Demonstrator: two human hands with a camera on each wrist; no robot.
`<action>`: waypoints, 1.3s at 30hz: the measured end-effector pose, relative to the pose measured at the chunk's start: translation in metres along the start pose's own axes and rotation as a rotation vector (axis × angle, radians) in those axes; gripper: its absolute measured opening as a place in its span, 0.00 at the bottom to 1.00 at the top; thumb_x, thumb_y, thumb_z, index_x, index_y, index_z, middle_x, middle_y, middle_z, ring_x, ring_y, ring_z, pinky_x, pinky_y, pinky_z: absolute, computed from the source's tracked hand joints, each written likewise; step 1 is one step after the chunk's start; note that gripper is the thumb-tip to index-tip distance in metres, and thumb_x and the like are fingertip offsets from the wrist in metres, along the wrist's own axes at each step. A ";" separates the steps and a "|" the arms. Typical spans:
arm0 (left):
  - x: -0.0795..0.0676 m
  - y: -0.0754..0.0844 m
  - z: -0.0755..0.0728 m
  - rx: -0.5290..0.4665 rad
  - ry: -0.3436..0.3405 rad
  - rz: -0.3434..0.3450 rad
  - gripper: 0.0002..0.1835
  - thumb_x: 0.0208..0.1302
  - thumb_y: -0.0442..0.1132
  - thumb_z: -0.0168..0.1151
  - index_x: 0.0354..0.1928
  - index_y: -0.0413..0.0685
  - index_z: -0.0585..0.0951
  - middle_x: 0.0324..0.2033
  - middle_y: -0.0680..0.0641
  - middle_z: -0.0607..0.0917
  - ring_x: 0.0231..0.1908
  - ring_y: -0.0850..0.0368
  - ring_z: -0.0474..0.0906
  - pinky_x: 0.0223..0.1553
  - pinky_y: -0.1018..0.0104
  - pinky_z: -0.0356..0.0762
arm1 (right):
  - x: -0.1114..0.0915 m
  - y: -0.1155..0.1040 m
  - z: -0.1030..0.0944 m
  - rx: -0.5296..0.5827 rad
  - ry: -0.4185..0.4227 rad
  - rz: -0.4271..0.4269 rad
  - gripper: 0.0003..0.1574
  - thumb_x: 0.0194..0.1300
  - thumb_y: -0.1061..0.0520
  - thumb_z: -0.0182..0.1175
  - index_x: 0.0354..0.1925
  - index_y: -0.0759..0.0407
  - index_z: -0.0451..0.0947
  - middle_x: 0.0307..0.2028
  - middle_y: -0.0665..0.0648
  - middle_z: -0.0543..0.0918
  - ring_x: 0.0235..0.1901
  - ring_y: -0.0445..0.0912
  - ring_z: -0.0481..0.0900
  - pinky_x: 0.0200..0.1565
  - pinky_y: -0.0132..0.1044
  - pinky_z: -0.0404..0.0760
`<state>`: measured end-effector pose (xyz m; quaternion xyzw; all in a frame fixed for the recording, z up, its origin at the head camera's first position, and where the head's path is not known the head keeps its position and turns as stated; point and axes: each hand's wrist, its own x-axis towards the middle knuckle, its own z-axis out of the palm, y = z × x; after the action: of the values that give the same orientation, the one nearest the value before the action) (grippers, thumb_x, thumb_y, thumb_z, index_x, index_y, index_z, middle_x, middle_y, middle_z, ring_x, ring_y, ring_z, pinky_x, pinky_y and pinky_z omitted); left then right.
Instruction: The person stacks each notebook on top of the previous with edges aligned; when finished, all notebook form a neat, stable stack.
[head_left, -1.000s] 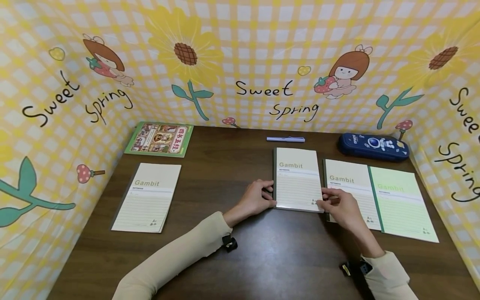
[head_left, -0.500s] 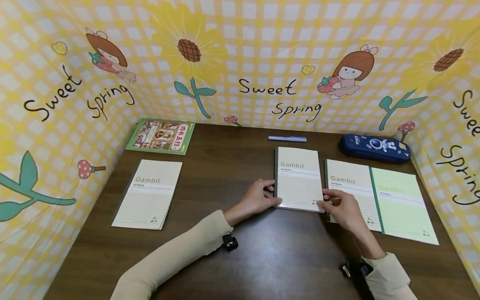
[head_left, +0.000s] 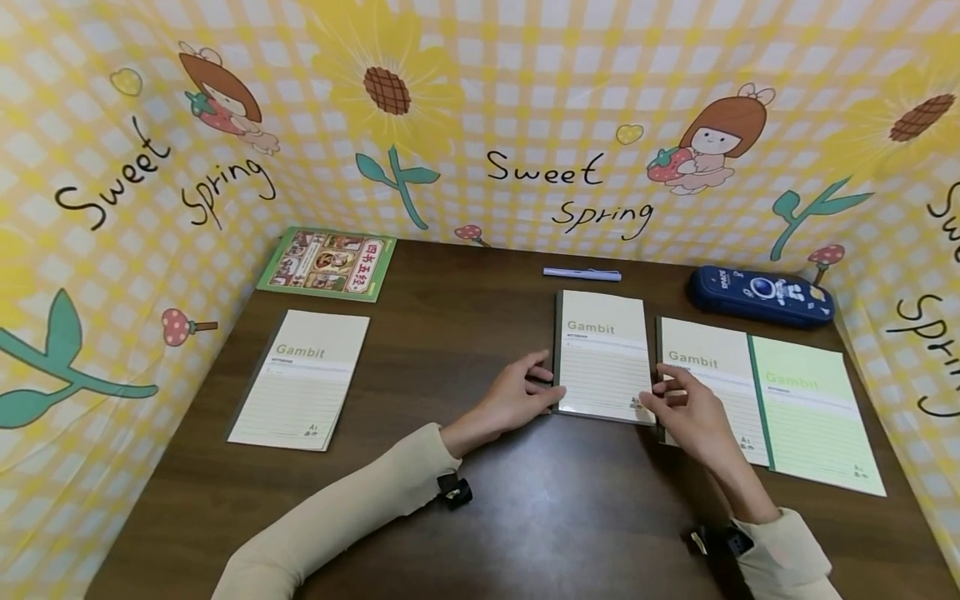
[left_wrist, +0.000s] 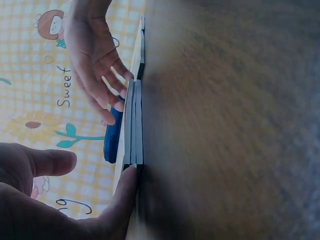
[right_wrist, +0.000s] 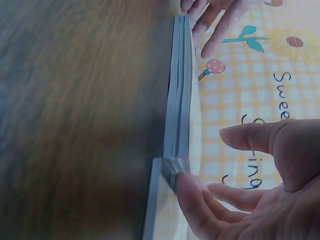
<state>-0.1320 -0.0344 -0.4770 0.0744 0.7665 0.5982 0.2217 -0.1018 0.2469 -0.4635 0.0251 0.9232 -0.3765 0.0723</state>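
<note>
A stack of cream Gambit notebooks (head_left: 602, 360) with dark spines lies on the brown table, its layered edges (left_wrist: 134, 120) showing in the left wrist view. My left hand (head_left: 517, 393) is at the spine side, a fingertip against it and the thumb raised apart. At the opposite side is my right hand (head_left: 692, 414), fingers loosely bent; in the right wrist view one finger touches the near corner while the thumb stands away. Under and beside the right hand lies another cream notebook (head_left: 701, 387), with a pale green one (head_left: 813, 408) next to it.
Further left lies another cream notebook (head_left: 300, 379), behind it a green picture-covered book (head_left: 328, 263). A lavender pen (head_left: 582, 273) and a navy pencil case (head_left: 761, 296) are along the back. Yellow checked cloth (head_left: 517, 92) walls the table's back and sides.
Both thumbs have eased away from the notebook stack's edges, and the right hand's fingers have spread a little. The stack stays in place on the table; the head view has shifted slightly.
</note>
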 end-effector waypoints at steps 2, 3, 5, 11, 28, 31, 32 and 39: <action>-0.002 0.001 -0.001 0.011 -0.002 0.007 0.40 0.72 0.39 0.67 0.80 0.40 0.60 0.61 0.34 0.79 0.55 0.40 0.85 0.45 0.59 0.90 | -0.002 -0.003 0.000 -0.009 0.037 -0.034 0.39 0.74 0.49 0.65 0.73 0.68 0.67 0.52 0.69 0.83 0.51 0.63 0.86 0.42 0.37 0.85; -0.003 0.002 -0.002 0.027 -0.002 0.008 0.40 0.72 0.40 0.67 0.80 0.41 0.61 0.61 0.34 0.79 0.55 0.40 0.85 0.46 0.58 0.90 | -0.002 -0.004 0.001 -0.011 0.056 -0.054 0.38 0.74 0.50 0.65 0.72 0.67 0.68 0.52 0.69 0.83 0.50 0.63 0.86 0.41 0.36 0.84; -0.007 0.003 -0.005 0.067 0.000 0.013 0.39 0.73 0.42 0.67 0.80 0.42 0.62 0.62 0.36 0.80 0.56 0.40 0.85 0.48 0.57 0.89 | -0.002 -0.008 0.002 -0.017 0.086 -0.096 0.36 0.73 0.53 0.66 0.71 0.67 0.70 0.50 0.68 0.84 0.48 0.62 0.87 0.39 0.32 0.83; -0.022 0.004 -0.021 0.193 0.029 0.035 0.36 0.74 0.46 0.65 0.78 0.47 0.65 0.63 0.39 0.82 0.58 0.41 0.84 0.57 0.50 0.85 | 0.003 -0.022 0.014 0.028 0.060 -0.183 0.29 0.72 0.55 0.66 0.67 0.63 0.75 0.48 0.65 0.86 0.45 0.58 0.88 0.39 0.29 0.82; -0.078 -0.017 -0.091 0.308 0.126 0.059 0.30 0.75 0.45 0.64 0.73 0.41 0.72 0.60 0.36 0.84 0.55 0.41 0.87 0.53 0.52 0.88 | 0.011 -0.064 0.071 0.121 -0.132 -0.400 0.27 0.68 0.62 0.69 0.63 0.66 0.78 0.46 0.63 0.86 0.41 0.49 0.88 0.44 0.41 0.89; -0.088 -0.020 -0.104 0.317 0.161 0.040 0.32 0.75 0.46 0.64 0.75 0.42 0.70 0.60 0.36 0.84 0.55 0.41 0.87 0.52 0.52 0.88 | 0.012 -0.072 0.078 0.124 -0.161 -0.440 0.27 0.68 0.63 0.69 0.63 0.67 0.77 0.48 0.64 0.86 0.41 0.51 0.87 0.43 0.40 0.89; -0.092 -0.021 -0.108 0.324 0.174 0.036 0.32 0.75 0.47 0.64 0.75 0.42 0.69 0.60 0.37 0.84 0.55 0.42 0.87 0.52 0.52 0.88 | 0.012 -0.075 0.080 0.123 -0.170 -0.454 0.27 0.68 0.63 0.69 0.63 0.67 0.77 0.48 0.64 0.86 0.42 0.51 0.87 0.42 0.39 0.89; -0.115 -0.028 -0.128 0.363 0.272 0.032 0.31 0.75 0.46 0.65 0.74 0.41 0.71 0.56 0.39 0.86 0.53 0.43 0.88 0.54 0.48 0.86 | 0.013 -0.093 0.100 0.103 -0.265 -0.500 0.28 0.70 0.59 0.68 0.65 0.65 0.77 0.53 0.64 0.85 0.47 0.53 0.87 0.43 0.37 0.89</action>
<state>-0.0802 -0.1991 -0.4508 0.0439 0.8830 0.4586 0.0901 -0.1121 0.1102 -0.4715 -0.2490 0.8629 -0.4293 0.0956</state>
